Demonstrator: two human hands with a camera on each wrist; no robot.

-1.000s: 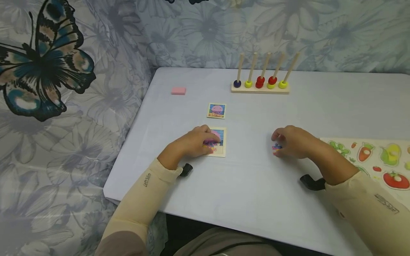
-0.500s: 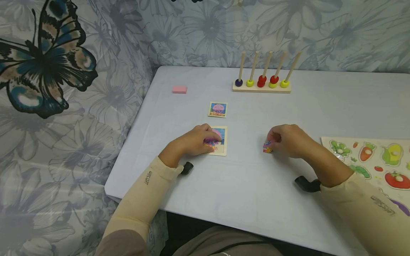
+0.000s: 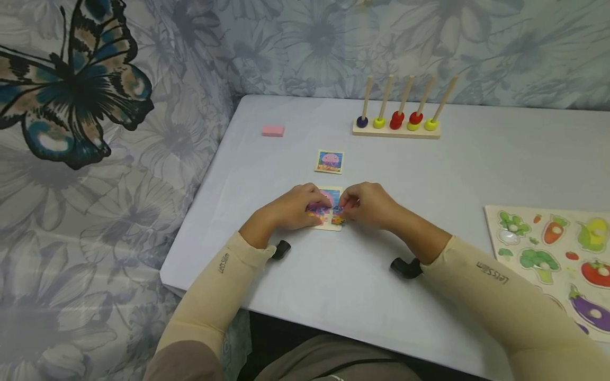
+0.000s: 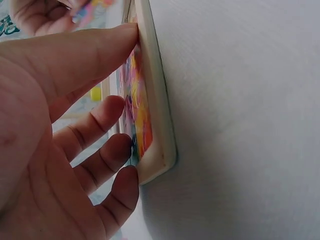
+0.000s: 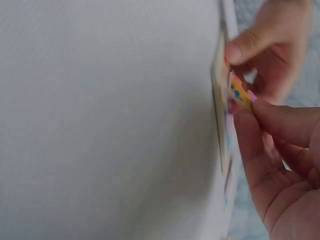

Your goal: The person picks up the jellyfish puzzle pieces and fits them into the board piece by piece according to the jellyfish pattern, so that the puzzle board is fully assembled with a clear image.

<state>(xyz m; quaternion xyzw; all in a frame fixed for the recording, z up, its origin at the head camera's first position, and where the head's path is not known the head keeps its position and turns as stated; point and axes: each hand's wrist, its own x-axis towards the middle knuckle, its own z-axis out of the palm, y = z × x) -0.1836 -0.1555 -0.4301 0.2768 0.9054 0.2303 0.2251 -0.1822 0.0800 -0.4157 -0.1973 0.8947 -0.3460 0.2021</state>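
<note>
A small square jigsaw puzzle in a pale wooden tray [image 3: 329, 227], with a pink jellyfish on blue, lies on the table in front of the person. My left hand [image 3: 285, 212] rests on its left side, the thumb [image 4: 112, 42] touching near the front edge and the other fingers loosely bent over the picture. Between thumb and fingertips, my right hand [image 3: 371, 206] pinches a colourful jigsaw piece [image 5: 241, 93], yellow with blue spots on the side seen in the right wrist view. This piece is over the tray's lower right part; whether it touches the tray is hidden.
Behind the tray lies a small jellyfish picture card [image 3: 329, 161]. A pink block [image 3: 273, 131] sits at the back left. Near the wall stands a peg stand [image 3: 396, 133] with coloured beads. A vegetable puzzle board [image 3: 564, 241] occupies the right side.
My right hand has moved left with the jigsaw piece, from the open table to the tray's right side. The left hand has stayed on the puzzle. The head view has shifted slightly.
</note>
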